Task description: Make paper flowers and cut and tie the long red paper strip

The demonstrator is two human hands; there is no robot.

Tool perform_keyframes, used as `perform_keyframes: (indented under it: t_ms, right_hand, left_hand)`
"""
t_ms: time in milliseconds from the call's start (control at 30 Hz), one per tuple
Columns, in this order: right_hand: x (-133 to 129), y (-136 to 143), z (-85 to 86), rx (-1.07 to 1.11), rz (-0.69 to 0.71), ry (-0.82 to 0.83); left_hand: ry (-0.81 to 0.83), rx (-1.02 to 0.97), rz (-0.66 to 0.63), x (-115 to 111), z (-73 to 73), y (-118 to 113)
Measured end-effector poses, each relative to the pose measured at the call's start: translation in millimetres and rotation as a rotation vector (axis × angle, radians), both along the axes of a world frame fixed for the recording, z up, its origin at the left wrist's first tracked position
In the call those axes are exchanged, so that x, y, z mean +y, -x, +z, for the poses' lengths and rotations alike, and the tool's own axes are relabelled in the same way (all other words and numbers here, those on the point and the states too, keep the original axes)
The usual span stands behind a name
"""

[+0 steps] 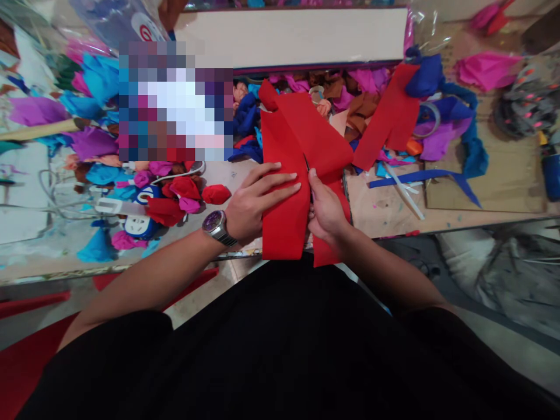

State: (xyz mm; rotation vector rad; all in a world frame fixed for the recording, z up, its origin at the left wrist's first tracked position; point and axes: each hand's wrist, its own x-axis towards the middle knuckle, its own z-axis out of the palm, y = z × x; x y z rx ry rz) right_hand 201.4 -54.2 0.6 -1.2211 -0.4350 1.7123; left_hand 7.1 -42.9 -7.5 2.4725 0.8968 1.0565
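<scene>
A broad red sheet (283,216), crepe paper or thin cloth, lies over the table's front edge, with a slit running up its middle. My left hand (251,201) rests flat on its left part, fingers stretched out and spread. At the right side of the slit, my right hand (326,204) is closed, thumb on top and fingers curled under. A thin dark edge shows by the thumb tip, but what the hand grips is mostly hidden. Another red piece (312,119) lies folded across the sheet's far part, and red strips (387,119) lie to its right.
Crumpled coloured paper (87,143) covers the table's left and back. A long white board (293,36) lies behind. A power strip (142,213) with cables sits left. A tape roll (427,119), a blue strip (415,175) and flat cardboard (485,184) lie right. One area is pixelated.
</scene>
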Motion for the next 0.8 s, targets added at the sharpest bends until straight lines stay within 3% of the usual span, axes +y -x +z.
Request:
perform_keyframes:
  t_ms: [200, 367, 800]
  right_hand:
    - [-6.7, -1.0, -0.7, 0.019, 0.003, 0.013]
    - [-15.4, -0.2, 0.8, 0.044, -0.014, 0.037]
    - [-7.9, 2.1, -0.2, 0.072, 0.038, 0.051]
  left_hand:
    - [0.023, -0.015, 0.099, 9.4, -6.7, 1.1]
    - [0.021, -0.009, 0.108, 17.6, -8.4, 3.5]
    - [-0.039, -0.009, 0.139, 9.3, -0.1, -0.3]
